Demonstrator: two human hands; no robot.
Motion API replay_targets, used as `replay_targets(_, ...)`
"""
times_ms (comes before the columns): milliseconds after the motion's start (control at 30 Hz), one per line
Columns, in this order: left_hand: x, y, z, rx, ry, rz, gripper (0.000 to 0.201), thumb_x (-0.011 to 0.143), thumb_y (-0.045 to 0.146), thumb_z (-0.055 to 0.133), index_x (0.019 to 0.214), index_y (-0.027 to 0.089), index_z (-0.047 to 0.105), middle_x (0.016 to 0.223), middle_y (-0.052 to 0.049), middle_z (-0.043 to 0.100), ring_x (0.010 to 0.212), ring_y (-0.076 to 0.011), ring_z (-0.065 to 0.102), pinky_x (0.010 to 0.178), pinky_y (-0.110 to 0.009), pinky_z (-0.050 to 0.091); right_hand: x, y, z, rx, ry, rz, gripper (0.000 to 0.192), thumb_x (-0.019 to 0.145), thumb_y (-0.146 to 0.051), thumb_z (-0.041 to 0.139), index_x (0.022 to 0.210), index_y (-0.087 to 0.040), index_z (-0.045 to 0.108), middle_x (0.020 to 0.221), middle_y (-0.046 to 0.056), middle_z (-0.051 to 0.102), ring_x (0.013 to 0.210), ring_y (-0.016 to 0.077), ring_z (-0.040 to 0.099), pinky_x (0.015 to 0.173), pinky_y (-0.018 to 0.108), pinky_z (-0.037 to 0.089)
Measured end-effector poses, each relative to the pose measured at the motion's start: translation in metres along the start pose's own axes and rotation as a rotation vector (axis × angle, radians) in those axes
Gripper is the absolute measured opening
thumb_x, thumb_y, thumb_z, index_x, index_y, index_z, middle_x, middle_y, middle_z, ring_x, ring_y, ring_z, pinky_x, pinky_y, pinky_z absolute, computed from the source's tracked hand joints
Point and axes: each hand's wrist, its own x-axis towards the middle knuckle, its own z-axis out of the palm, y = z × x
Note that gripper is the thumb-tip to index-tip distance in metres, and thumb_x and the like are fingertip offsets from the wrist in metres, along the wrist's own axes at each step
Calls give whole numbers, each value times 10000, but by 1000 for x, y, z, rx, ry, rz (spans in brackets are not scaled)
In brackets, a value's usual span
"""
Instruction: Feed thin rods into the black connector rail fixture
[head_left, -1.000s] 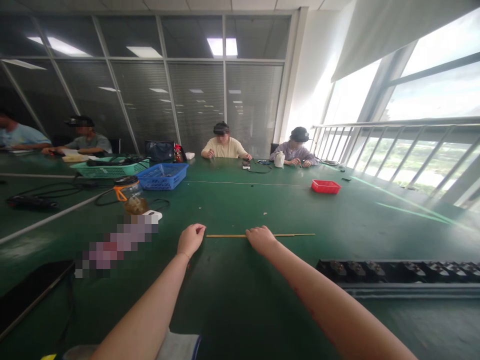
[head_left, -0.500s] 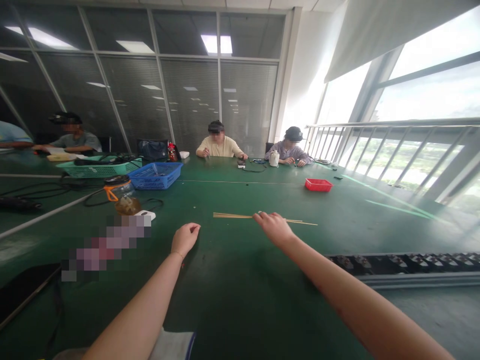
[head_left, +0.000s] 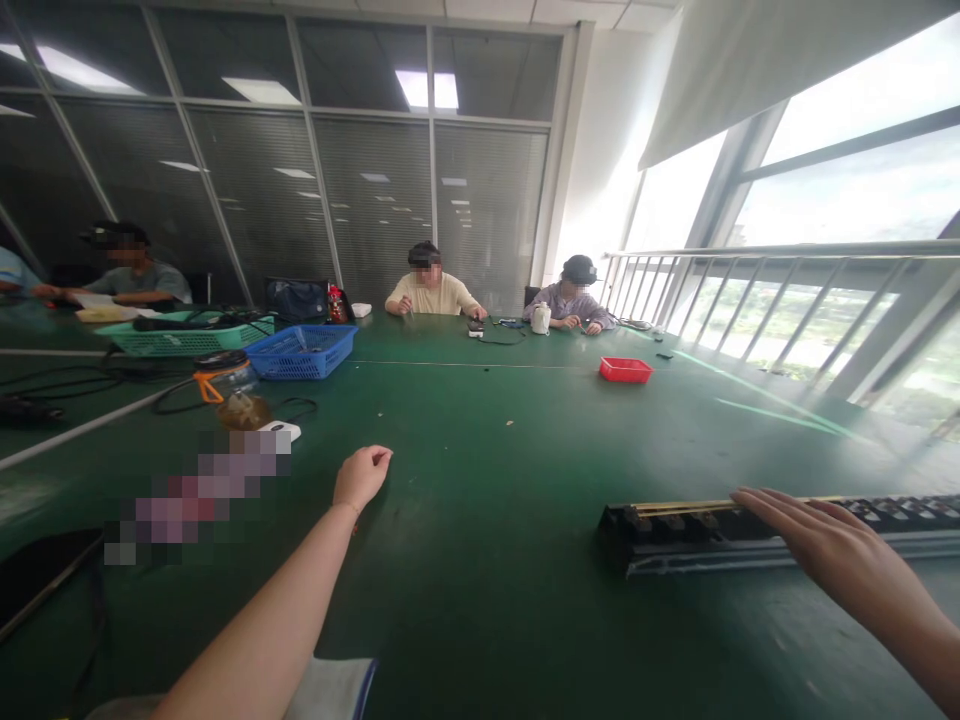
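Observation:
Over the long black rail [head_left: 675, 555] at the right, my right hand [head_left: 840, 550] stretches its fingers out nearly flat, with the thumb hidden. Several thin wooden sticks [head_left: 667, 507] lie lengthwise along the rail's top, passing under or behind my fingertips. Whether the fingertips still touch them is hard to see. Metal pieces [head_left: 885, 512] line the rail's top. My left hand [head_left: 362, 477] rests on the green table [head_left: 480, 560], its fingers curled together and no object visible in them.
A red basket [head_left: 625, 370] stands farther back. At the left are a blue basket [head_left: 304, 352], a green basket [head_left: 187, 335], a jar with an orange handle [head_left: 240, 390] and a blurred-out item [head_left: 195, 495]. Three people sit across the table, another at the far-left edge.
My right hand has carried the sticks from mid-table right and nearer, onto the black rail, and its fingers have straightened. My left hand stays almost in place. The view has turned slightly right.

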Motion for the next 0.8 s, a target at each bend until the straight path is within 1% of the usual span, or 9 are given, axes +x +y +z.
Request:
replay_targets(100, 1, -2, 0, -7, 1, 8, 252, 759, 352, 445, 851, 249, 655, 897, -7, 661, 773, -163, 585, 598, -230, 406, -11, -2, 13, 35, -40, 52, 464, 783, -169, 265, 1166, -212, 523, 1111, 37, 588, 1002, 197, 551, 784, 345, 438)
replay_targets(167, 1, -2, 0, -11, 0, 7, 255, 760, 358, 444, 851, 248, 655, 901, -9, 662, 775, -165, 587, 603, -233, 409, -13, -5, 16, 51, -73, 89, 465, 786, -174, 265, 1170, -201, 524, 1139, 57, 568, 1037, 207, 528, 805, 352, 430)
replay_targets(300, 0, -2, 0, -15, 6, 14, 264, 761, 367, 447, 857, 242, 658, 912, -18, 664, 786, -174, 591, 607, -236, 418, -11, -12, 14, 65, -111, 125, 463, 802, -180, 259, 1195, -212, 502, 1207, 67, 514, 1090, 215, 488, 851, 369, 394)
replay_targets(433, -1, -1, -1, -19, 2, 12, 267, 761, 363, 451, 871, 236, 659, 919, -20, 666, 783, -171, 594, 594, -230, 420, -11, -16, 13, 89, -105, 141, 468, 791, -175, 261, 1191, -218, 500, 1205, 67, 516, 1098, 204, 481, 861, 353, 386)
replay_targets(567, -1, 0, -1, -9, 6, 6, 257, 763, 354, 453, 862, 240, 661, 913, -13, 668, 793, -170, 593, 620, -230, 424, -12, -20, 13, 79, -129, 181, 472, 786, -177, 259, 1195, -207, 493, 1207, 82, 512, 1104, 206, 475, 875, 356, 373)
replay_targets(700, -1, 0, 0, -19, 8, 8, 252, 763, 354, 455, 855, 239, 660, 907, -12, 669, 791, -166, 593, 628, -228, 421, -11, -22, 11, 61, -107, 180, 487, 789, -168, 251, 1222, -219, 465, 1222, 75, 502, 1135, 207, 444, 887, 364, 365)
replay_targets(800, 0, -1, 0, -22, 6, 6, 249, 763, 354, 455, 854, 244, 658, 912, -7, 668, 796, -167, 593, 627, -231, 419, -11, -22, 10, 79, -101, 191, 495, 777, -170, 258, 1225, -226, 461, 1218, 76, 507, 1128, 209, 453, 889, 366, 371)
